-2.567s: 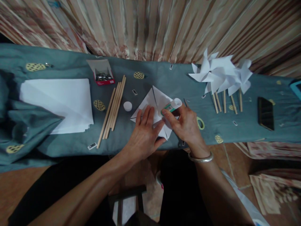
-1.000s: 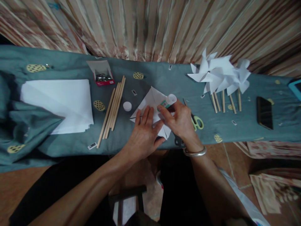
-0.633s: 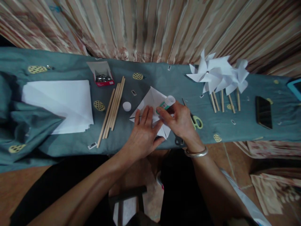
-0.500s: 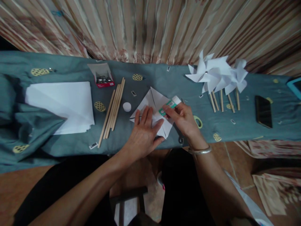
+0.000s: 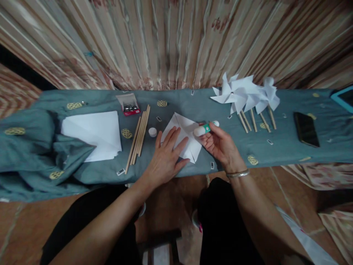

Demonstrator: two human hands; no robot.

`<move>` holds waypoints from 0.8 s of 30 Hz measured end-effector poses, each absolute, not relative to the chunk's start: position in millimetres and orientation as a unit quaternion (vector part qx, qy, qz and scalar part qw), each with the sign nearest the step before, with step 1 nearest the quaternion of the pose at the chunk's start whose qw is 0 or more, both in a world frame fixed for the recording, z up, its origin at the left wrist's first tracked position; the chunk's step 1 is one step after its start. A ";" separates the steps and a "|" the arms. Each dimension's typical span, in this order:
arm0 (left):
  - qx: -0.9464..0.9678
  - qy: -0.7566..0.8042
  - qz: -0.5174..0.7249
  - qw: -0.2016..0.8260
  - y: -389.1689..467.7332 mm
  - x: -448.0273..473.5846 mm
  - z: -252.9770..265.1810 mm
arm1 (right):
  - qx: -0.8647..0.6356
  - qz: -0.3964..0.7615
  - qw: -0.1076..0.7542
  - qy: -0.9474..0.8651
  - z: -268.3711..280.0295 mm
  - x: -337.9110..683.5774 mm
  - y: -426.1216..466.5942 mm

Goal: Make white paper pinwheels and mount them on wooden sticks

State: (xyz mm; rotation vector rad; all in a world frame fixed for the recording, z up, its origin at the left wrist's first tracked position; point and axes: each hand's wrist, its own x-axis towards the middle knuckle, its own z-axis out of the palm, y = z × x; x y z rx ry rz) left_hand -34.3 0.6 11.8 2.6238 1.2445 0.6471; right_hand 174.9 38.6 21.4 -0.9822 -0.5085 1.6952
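A white paper square (image 5: pixel 190 127) with slits cut in from its corners lies on the cloth, turned like a diamond. My left hand (image 5: pixel 168 158) rests flat on its lower left part, fingers spread. A green and white glue stick (image 5: pixel 206 129) is pinched in my right hand (image 5: pixel 220 145), held just above the paper's right corner with its white end pointing left. The white cap (image 5: pixel 152 132) stands on the cloth left of the paper. What my left palm covers is hidden.
Wooden sticks (image 5: pixel 139 138) and a small red-and-white box (image 5: pixel 128 105) of metal pins lie left of the paper. Further left is a stack of white paper (image 5: pixel 96 134), partly under folded cloth. Paper pinwheels (image 5: pixel 245 94) and a phone (image 5: pixel 306 129) lie on the right.
My right hand has lifted the glue stick off the paper and turned it, so its white end now points left. The left hand stays on the paper. The view has shifted.
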 end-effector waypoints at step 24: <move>0.330 0.456 0.525 0.639 11.1 -40.4 38.6 | -0.329 0.767 0.513 -0.200 34.0 153.8 12.6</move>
